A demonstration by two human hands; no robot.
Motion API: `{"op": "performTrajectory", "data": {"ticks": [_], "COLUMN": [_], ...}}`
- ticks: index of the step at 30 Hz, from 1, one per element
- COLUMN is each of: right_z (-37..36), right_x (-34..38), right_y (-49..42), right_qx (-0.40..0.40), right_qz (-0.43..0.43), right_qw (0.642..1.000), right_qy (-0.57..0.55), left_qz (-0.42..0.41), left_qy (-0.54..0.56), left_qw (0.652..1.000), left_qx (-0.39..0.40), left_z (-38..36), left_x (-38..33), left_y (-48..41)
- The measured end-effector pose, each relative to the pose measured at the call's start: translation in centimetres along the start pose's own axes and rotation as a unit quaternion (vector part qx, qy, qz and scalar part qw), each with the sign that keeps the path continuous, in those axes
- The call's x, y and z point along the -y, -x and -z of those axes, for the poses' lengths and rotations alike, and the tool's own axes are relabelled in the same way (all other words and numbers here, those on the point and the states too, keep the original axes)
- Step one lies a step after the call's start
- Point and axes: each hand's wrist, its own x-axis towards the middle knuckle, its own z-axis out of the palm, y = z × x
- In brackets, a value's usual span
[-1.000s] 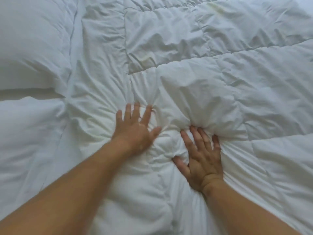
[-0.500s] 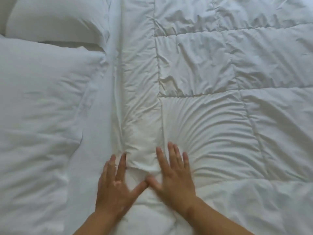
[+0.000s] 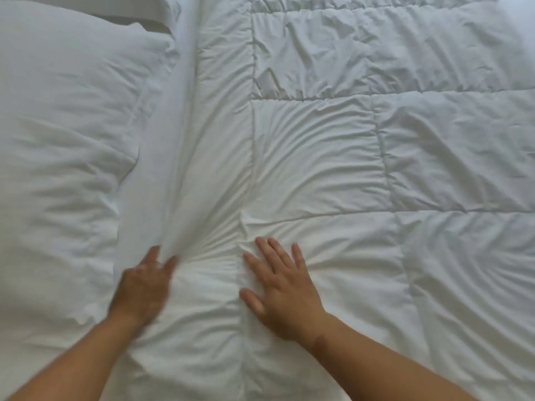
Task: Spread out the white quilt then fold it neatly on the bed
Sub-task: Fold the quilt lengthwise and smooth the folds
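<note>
A white pillow point(image 3: 63, 157) fills the left side of the bed, with the corner of a second pillow point(image 3: 136, 8) above it. Just beside it, the blurred left hand point(image 3: 143, 285) pinches a raised ridge along the left edge of the white quilt point(image 3: 362, 175). The right hand point(image 3: 282, 287) lies flat with its fingers spread, pressing the quilt, which covers the centre and right of the bed.
</note>
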Motion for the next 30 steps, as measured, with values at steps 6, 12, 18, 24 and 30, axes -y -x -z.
{"op": "performTrajectory", "data": {"ticks": [6,12,18,24,30], "right_z": [-3.0,-4.1,-4.9,-4.3,-0.7], "right_x": [-5.0,-4.4,-3.9,-11.3,-13.6], "right_y": [11.1,17.3,20.8,24.6,26.7], "right_qx": [0.074,0.086,0.059,0.046,0.007], "right_qz": [-0.032,0.0,-0.045,-0.183,-0.251], "right_qw": [0.996,0.996,0.997,0.981,0.968], "right_qy": [0.041,0.001,0.022,0.034,0.027], "left_qz": [0.214,0.281,0.257,0.281,-0.037], "left_qy": [0.241,0.306,0.209,0.104,0.046], "left_qw": [0.943,0.903,0.942,0.948,0.998], "left_qx": [0.083,0.11,0.055,0.107,-0.017], "left_z": [-0.6,-3.6,-4.2,-5.5,-4.9], "left_x": [-3.0,-5.2,-2.9,-1.9,-15.3], "left_y": [5.9,17.0,18.5,16.5,15.8]}}
